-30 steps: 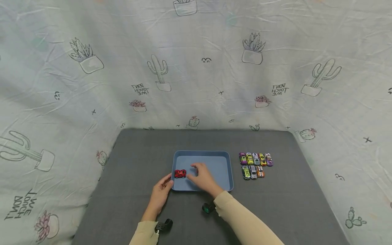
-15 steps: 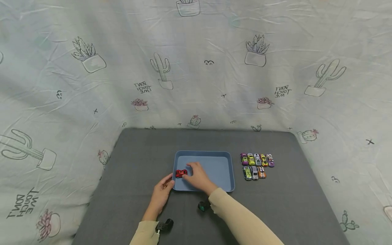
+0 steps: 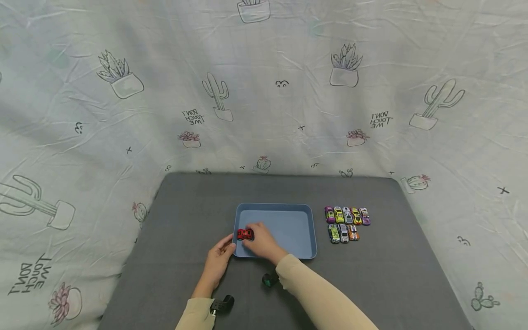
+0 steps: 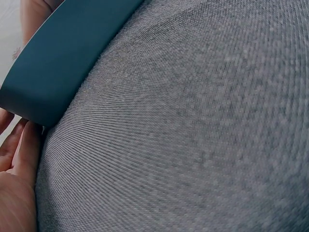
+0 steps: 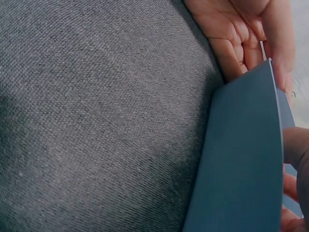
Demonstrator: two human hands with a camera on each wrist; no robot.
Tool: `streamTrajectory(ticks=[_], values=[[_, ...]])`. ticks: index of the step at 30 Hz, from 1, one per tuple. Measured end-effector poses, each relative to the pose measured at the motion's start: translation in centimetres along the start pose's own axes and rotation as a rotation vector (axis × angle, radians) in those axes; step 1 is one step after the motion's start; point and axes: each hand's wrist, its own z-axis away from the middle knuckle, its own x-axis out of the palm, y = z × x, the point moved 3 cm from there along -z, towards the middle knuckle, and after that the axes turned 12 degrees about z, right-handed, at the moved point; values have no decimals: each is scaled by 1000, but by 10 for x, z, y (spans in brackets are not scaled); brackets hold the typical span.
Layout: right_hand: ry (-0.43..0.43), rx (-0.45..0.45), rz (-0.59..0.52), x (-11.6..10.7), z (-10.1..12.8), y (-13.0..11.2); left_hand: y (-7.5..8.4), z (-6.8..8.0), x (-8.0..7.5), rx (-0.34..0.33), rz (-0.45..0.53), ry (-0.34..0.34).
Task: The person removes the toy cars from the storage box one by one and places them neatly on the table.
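Grey mat (image 3: 173,238): right hand (image 3: 261,242) half-hides red car (image 3: 244,234).

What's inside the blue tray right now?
One red toy car sits at the left end of the blue tray, with the right hand over it. The hand covers part of the tray floor; the rest looks bare.

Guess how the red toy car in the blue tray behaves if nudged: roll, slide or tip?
The red toy car sits on wheels on the flat floor of the blue tray, so it probably rolls along its length and resists sideways pushes. It looks low and wide, so tipping seems unlikely. The right hand covers one end, the left hand steadies the tray corner.
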Motion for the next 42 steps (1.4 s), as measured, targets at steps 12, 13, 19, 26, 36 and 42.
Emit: streamTrajectory(ticks=[12,13,19,26,36,42], values=[[35,-4,43,5,1,2,-1,0,-2,25,21,-8],[42,-12,47,5,2,3,-2,0,-2,23,20,-6],[52,-17,60,4,5,8,-1,0,0,17,33,-3],[27,39,35,-5,10,20,5,2,1,10,27,-2],[104,62,-62,-22,17,47,-4,0,-1,29,-10,11],[155,90,-137,-40,23,64,-5,0,-2,54,-19,7]])
